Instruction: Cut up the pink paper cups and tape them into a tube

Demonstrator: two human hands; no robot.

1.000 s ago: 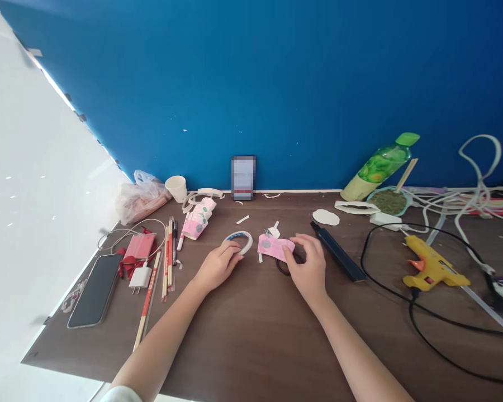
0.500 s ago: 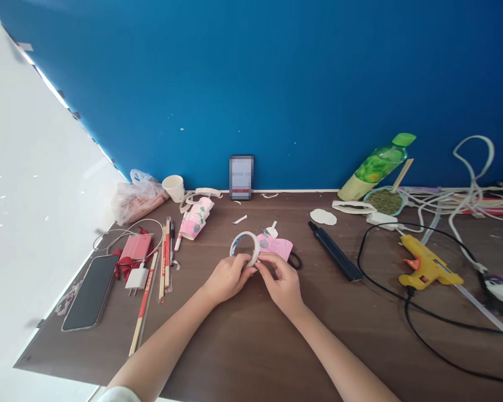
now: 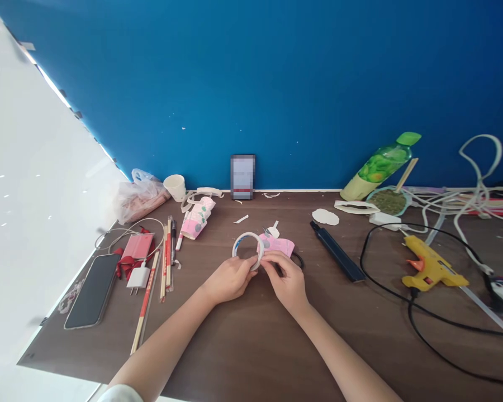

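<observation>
A white tape roll [image 3: 236, 245] stands upright above the middle of the desk. My left hand [image 3: 231, 279] grips its lower edge with thumb and fingers. My right hand [image 3: 285, 279] has thumb and forefinger pinched together at the roll's lower right edge; whatever lies between those fingertips is too small to tell. Just behind my right hand lies a pink patterned paper piece [image 3: 279, 245], with scissors [image 3: 270, 231] partly hidden under it and a small white scrap [image 3: 275, 226] beside them.
Left on the desk [image 3: 243, 352] are a phone [image 3: 93, 291], chopsticks [image 3: 146, 298], a pink cup [image 3: 198, 219] and a white cup [image 3: 175, 188]. Right are a dark blue cutter [image 3: 337, 252], a yellow glue gun [image 3: 433, 265] with cable, and a green bottle [image 3: 375, 170]. A phone [image 3: 242, 177] leans behind.
The tape roll has turned slightly and shows more of its ring. Both hands stay close together at its lower edge. The whole view has shifted a little.
</observation>
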